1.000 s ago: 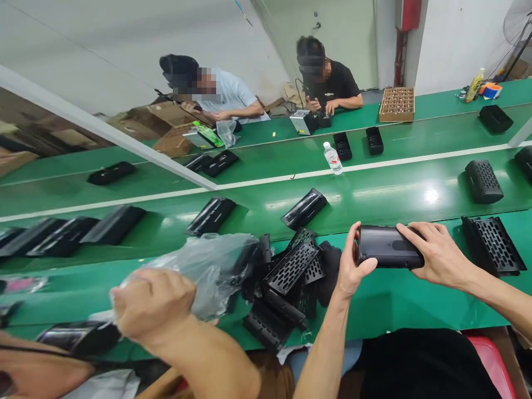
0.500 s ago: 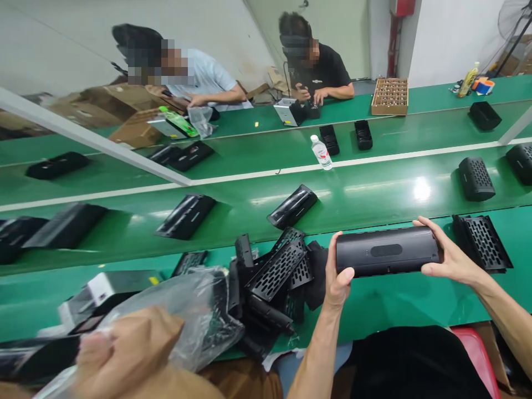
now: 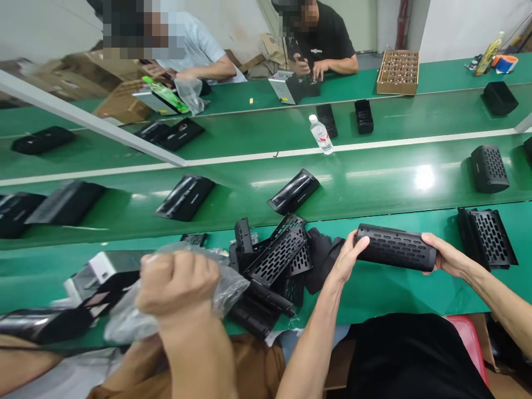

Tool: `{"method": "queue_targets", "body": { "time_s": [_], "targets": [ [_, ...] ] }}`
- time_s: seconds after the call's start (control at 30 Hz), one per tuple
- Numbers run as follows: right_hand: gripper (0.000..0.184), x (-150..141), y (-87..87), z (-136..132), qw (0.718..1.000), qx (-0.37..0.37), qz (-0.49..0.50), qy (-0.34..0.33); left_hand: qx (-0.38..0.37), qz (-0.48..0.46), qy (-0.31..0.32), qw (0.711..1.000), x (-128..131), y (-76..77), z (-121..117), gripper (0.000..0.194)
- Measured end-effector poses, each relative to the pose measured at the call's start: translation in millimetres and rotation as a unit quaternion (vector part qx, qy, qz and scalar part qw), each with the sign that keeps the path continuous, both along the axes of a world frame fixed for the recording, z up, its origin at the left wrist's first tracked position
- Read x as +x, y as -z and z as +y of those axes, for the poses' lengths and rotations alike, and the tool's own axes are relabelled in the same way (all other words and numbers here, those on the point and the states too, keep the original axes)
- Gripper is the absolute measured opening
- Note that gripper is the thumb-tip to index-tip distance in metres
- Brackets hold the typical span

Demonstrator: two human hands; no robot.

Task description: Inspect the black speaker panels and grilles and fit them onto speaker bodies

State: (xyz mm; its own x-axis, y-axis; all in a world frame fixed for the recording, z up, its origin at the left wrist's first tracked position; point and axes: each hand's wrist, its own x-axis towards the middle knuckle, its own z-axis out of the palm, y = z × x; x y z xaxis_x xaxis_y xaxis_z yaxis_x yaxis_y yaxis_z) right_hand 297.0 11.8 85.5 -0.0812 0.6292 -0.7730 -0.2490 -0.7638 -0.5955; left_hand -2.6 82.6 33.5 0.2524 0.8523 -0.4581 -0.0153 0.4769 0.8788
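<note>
The left hand [image 3: 348, 259], stretched forward, half-curls around the left end of a black, slotted, rounded oblong casing [image 3: 394, 247], thumb on its face; the right hand [image 3: 446, 257], angled inward, clasps the right end, above the near green tabletop [image 3: 394, 296].

Clear bottle [image 3: 321, 136], shallow cardboard box [image 3: 397, 88]

I'm seeing left hand [image 3: 348, 259] and right hand [image 3: 446, 256] hiding most fingers behind perforated black case [image 3: 397, 247]. Neighbour's fist [image 3: 178, 282] blurring, covering part of clear bag [image 3: 127, 318]. Top edge cropping heads of worker in light blue [image 3: 203, 44] and worker in black [image 3: 336, 36]. Right edge clipping dark object [image 3: 528, 151]. Carton contents [image 3: 398, 67] showing too small for me.
</note>
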Motion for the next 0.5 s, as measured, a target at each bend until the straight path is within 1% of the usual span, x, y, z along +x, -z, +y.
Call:
{"method": "queue_targets", "body": {
  "time_s": [0.07, 0.13, 0.23, 0.33, 0.43, 0.5],
  "targets": [
    [0.059, 1, 9.2, -7, 1.000, -0.021, 0.015, 0.007, -0.010, -0.004, 0.000, 1.000, 2, 5.1, -1, 0.073],
    [0.062, 2, 17.1, -16, 1.000, -0.014, 0.025, 0.007, -0.016, 0.007, -0.008, 1.000, 5, 8.5, -3, 0.074],
    [0.076, 4, 28.6, -27, 0.999, 0.027, 0.020, 0.000, -0.031, 0.028, -0.015, 0.999, 9, 13.4, -4, 0.073],
    [0.087, 4, 38.5, -34, 0.999, 0.031, -0.008, -0.010, -0.060, 0.034, -0.007, 0.998, 11, 19.9, 1, 0.075],
    [0.083, 2, 46.2, -34, 0.999, 0.022, -0.008, -0.024, -0.096, 0.025, 0.011, 0.995, 12, 23.9, 12, 0.086],
    [0.076, -1, 51.5, -27, 1.000, 0.009, 0.001, -0.009, -0.107, 0.004, -0.007, 0.994, 14, 20.0, 20, 0.097]
  ]
}}
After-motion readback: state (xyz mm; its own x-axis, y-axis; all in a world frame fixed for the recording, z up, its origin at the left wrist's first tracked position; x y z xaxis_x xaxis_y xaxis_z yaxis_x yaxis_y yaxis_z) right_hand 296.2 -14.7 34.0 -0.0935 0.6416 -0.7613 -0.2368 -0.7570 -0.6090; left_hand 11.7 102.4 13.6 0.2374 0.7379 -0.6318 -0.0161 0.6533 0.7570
